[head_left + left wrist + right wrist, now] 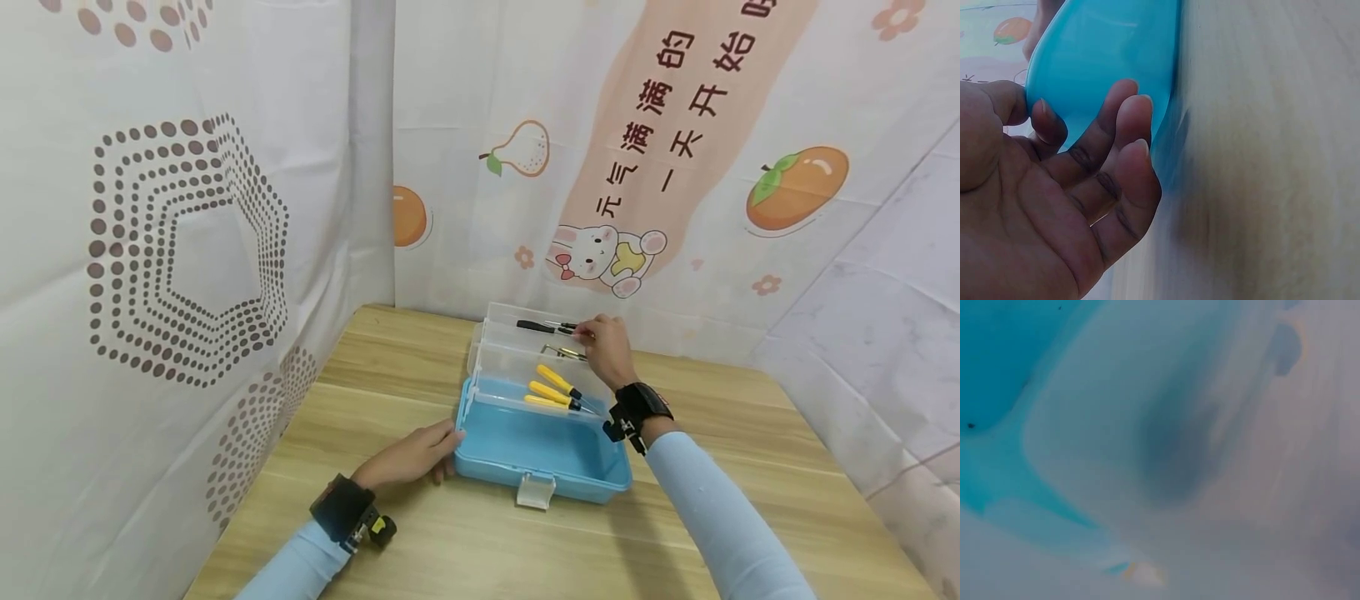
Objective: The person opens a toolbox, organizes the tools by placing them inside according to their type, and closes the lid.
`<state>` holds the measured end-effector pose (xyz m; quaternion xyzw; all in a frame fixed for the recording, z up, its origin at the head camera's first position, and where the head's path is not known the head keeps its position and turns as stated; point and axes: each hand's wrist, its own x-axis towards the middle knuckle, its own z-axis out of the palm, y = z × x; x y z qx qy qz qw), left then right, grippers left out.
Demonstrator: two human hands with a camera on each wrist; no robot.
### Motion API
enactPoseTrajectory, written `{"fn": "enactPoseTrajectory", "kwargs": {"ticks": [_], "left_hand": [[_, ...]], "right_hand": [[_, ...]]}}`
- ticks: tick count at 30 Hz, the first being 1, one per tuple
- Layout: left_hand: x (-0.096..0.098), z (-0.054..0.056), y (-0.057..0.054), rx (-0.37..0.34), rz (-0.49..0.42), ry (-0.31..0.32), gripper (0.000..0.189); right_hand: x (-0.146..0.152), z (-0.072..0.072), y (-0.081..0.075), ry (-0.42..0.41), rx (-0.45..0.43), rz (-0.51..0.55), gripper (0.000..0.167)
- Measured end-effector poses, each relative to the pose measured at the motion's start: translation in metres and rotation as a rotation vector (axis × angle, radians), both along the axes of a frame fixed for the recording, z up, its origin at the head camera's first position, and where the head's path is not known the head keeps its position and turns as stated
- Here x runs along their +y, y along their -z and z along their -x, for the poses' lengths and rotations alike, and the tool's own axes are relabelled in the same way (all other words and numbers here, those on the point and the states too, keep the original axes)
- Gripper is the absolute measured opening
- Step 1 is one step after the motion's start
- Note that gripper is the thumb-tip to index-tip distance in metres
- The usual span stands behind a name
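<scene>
A blue toolbox stands on the table, its clear tiered trays raised at the back. My left hand holds its left front corner, thumb at the rim; in the left wrist view the other fingers curl loosely by the outer wall. Over the top tray my right hand pinches a small black-handled tool. Beside it lies another black-handled tool. Lower down rest several yellow-handled screwdrivers. The right wrist view is blurred, with clear plastic and the blue box and no hand.
A white latch hangs at the box's front. In the middle tray are a hex key and a brass-coloured tool. Printed curtains stand behind and left of the wooden table.
</scene>
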<state>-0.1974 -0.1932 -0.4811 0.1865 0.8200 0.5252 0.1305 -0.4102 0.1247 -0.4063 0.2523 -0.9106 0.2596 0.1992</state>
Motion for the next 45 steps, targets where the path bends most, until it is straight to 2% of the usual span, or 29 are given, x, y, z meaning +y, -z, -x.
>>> {"fn": "enactPoseTrajectory", "kwargs": {"ticks": [7, 9, 11, 14, 17, 19, 21, 23, 27, 30, 34, 38, 41, 45], "left_hand": [[0.008, 0.000, 0.004, -0.014, -0.005, 0.012, 0.035], [0.009, 0.000, 0.003, -0.016, 0.003, 0.013, 0.035], [0.008, -0.001, 0.002, -0.015, 0.005, 0.007, 0.035], [0.003, 0.000, 0.001, -0.015, 0.017, -0.017, 0.035], [0.001, -0.001, -0.001, -0.020, 0.018, -0.048, 0.036], [0.002, -0.003, -0.003, -0.032, 0.013, -0.063, 0.037], [0.003, -0.006, -0.005, -0.051, 0.005, -0.074, 0.038], [0.005, -0.010, -0.006, -0.076, -0.005, -0.082, 0.039], [0.016, -0.015, -0.009, -0.099, -0.009, -0.089, 0.041], [0.028, -0.015, -0.011, -0.101, -0.001, -0.078, 0.041], [0.029, -0.016, -0.008, -0.102, 0.007, -0.077, 0.041], [0.028, -0.016, -0.008, -0.087, 0.026, -0.078, 0.041], [0.028, -0.015, -0.009, -0.069, 0.040, -0.082, 0.041], [0.029, -0.013, -0.010, -0.066, 0.044, -0.086, 0.041]], "right_hand": [[0.017, -0.007, 0.008, -0.063, 0.058, -0.032, 0.018], [0.024, -0.011, 0.009, -0.062, 0.071, 0.002, 0.019], [0.033, -0.015, 0.009, -0.020, 0.057, 0.074, 0.020], [0.048, -0.022, 0.011, 0.072, -0.083, 0.197, 0.024], [0.066, -0.027, 0.018, 0.089, -0.380, 0.277, 0.034], [0.076, -0.030, 0.026, 0.060, -0.594, 0.284, 0.041], [0.082, -0.034, 0.033, -0.004, -0.772, 0.272, 0.047], [0.086, -0.038, 0.041, -0.056, -0.872, 0.279, 0.050], [0.097, -0.042, 0.054, -0.121, -0.951, 0.387, 0.050], [0.109, -0.044, 0.061, -0.093, -0.996, 0.510, 0.049], [0.106, -0.040, 0.067, -0.060, -1.061, 0.620, 0.051], [0.103, -0.037, 0.066, -0.050, -1.104, 0.710, 0.050], [0.103, -0.034, 0.063, -0.056, -1.131, 0.744, 0.049], [0.104, -0.032, 0.063, -0.080, -1.122, 0.742, 0.050]]}}
